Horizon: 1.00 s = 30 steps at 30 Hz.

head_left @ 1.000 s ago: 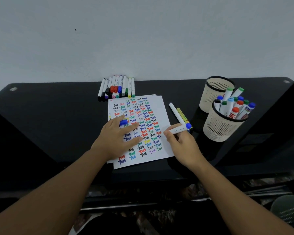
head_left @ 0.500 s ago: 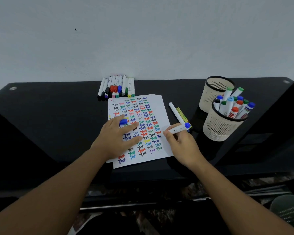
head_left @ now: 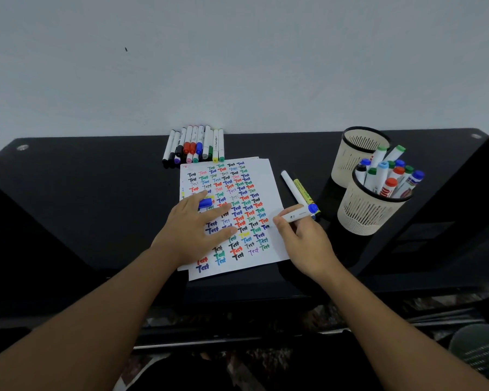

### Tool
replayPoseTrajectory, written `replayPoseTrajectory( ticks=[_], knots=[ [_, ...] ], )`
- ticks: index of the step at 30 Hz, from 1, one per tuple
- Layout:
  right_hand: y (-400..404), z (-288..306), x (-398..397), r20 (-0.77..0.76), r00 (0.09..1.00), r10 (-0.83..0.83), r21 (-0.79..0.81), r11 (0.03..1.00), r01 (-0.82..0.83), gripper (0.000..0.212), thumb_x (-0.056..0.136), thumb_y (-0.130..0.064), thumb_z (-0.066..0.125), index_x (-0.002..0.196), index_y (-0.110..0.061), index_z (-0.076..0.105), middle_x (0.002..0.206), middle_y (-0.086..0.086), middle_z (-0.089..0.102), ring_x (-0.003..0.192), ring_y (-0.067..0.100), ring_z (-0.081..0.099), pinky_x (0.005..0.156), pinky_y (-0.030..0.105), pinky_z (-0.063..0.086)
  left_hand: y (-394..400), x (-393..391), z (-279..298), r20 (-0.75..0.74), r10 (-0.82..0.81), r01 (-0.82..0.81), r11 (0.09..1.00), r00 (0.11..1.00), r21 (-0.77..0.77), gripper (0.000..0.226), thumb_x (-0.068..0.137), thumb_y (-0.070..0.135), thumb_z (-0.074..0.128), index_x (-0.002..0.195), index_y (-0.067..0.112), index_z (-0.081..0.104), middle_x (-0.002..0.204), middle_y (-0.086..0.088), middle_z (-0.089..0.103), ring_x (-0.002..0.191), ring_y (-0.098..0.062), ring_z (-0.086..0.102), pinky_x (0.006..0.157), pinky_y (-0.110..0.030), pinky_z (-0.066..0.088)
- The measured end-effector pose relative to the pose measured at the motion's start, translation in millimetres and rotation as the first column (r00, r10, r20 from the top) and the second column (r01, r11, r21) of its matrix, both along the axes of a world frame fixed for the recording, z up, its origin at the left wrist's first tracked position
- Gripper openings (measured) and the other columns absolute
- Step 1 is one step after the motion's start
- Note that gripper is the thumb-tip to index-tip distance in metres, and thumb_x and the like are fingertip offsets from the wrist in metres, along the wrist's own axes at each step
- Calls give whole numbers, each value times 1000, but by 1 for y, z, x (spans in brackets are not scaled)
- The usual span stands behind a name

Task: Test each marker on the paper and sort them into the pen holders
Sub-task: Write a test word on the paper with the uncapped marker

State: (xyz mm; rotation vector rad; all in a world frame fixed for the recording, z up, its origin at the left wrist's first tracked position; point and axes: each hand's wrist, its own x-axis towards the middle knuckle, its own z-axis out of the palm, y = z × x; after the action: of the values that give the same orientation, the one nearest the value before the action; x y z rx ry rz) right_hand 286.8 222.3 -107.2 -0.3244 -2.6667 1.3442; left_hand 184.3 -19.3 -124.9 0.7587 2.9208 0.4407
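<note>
Your right hand (head_left: pixel 302 238) pinches a blue marker (head_left: pixel 298 214), tip on the paper (head_left: pixel 271 193). Your left hand (head_left: pixel 192 230) lies flat there, cap (head_left: pixel 205 203) between fingers. One holder (head_left: pixel 370 210) is full; a row (head_left: pixel 195 145) waits.

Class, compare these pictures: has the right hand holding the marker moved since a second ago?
No. The right hand still holds the marker at the paper's right edge, level with the nearer pen holder.
</note>
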Motion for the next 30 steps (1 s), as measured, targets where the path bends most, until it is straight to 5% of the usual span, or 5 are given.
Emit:
replayPoseTrajectory(
  ticks=[14, 21, 26, 30],
  knots=[
    [-1, 3, 1, 5, 1000, -15, 10, 1000, 15, 18, 108, -39, 49, 103, -27, 61, 93, -6, 69, 85, 8, 64, 71, 25, 51, -1, 0, 0, 20, 5, -5, 1000, 1000, -4, 71, 84, 87, 33, 149, 60, 30, 168, 5, 8, 154, -18, 2, 124, -46, 5],
    [0, -1, 1, 25, 999, -48, 16, 999, 48, 34, 107, -44, 50, 103, -12, 62, 89, 6, 70, 82, 18, 66, 72, 36, 53, 0, 0, -1, 0, 7, -7, 1000, 1000, 18, 68, 85, 85, 36, 148, 59, 33, 167, 5, 11, 154, -17, 5, 123, -44, 6],
    [-1, 2, 2, 9, 1000, -18, -4, 1000, 18, 20, 108, -40, 50, 101, -26, 60, 94, 0, 70, 88, 12, 65, 74, 30, 52, 0, -1, -1, -3, 5, -5, 1000, 1000, 14, 70, 84, 87, 34, 148, 59, 32, 167, 5, 11, 154, -17, 4, 124, -46, 7],
    [-1, 2, 2, -3, 999, -38, 14, 999, 38, 25, 108, -40, 50, 103, -20, 62, 87, -2, 68, 80, 13, 64, 65, 27, 49, 0, 1, 2, 0, 14, -13, 998, 1000, 66, 70, 84, 84, 37, 149, 59, 32, 167, 5, 11, 154, -17, 5, 125, -47, 10]
  ],
)
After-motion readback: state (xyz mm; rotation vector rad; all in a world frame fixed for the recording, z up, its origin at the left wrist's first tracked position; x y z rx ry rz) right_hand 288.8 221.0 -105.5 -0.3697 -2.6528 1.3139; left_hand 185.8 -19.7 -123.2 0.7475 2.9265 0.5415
